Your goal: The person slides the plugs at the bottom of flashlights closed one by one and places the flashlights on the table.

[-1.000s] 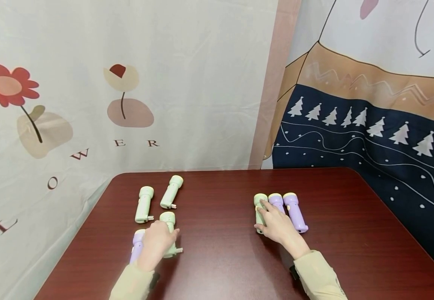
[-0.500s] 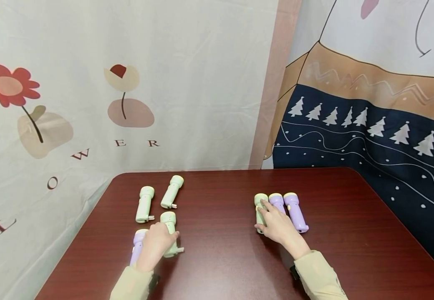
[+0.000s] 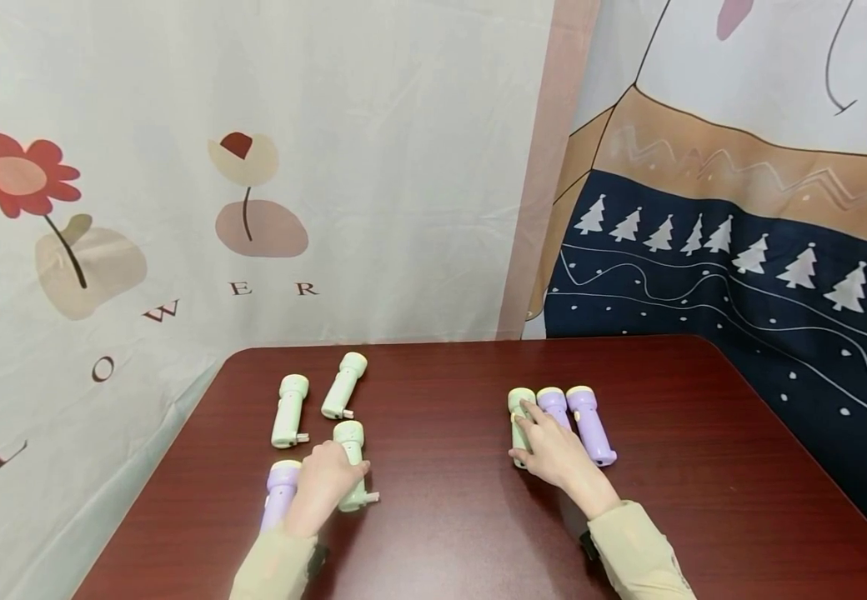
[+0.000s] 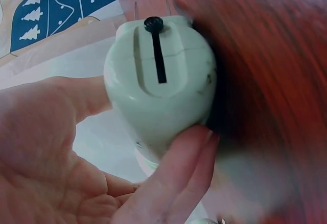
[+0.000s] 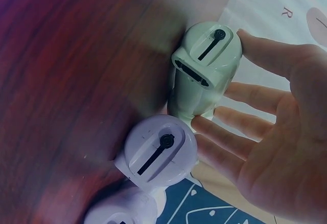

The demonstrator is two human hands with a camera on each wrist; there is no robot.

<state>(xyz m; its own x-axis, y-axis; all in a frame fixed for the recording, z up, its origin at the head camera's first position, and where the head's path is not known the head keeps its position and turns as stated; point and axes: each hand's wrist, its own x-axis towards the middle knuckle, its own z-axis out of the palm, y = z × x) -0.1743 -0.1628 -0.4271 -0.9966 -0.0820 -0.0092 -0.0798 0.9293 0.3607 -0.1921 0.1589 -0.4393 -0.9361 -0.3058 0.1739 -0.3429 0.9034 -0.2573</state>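
Observation:
My left hand [image 3: 323, 485] grips a pale green flashlight [image 3: 348, 433] over the table. In the left wrist view its thumb and fingers [image 4: 179, 175] lie on opposite sides of the body, and two thin metal prongs stick out near the end. Over on the right, my right hand [image 3: 556, 452] holds another pale green flashlight [image 5: 207, 66] between thumb and fingers; no prongs show on it. Directly beside it lies a purple flashlight [image 5: 161, 152], partly under the fingers, and a second purple flashlight [image 3: 589, 427] lies alongside that one.
Two green flashlights, one at the left [image 3: 289, 410] and one near the far edge [image 3: 343, 386], lie with prongs out. A purple flashlight [image 3: 280, 492] lies left of my left hand, partly hidden. The dark red tabletop [image 3: 441, 500] ends against printed curtains [image 3: 403, 167].
My left hand has shifted slightly to the right, carrying the green flashlight with it and exposing more of the purple one. The right hand and its flashlights have stayed still.

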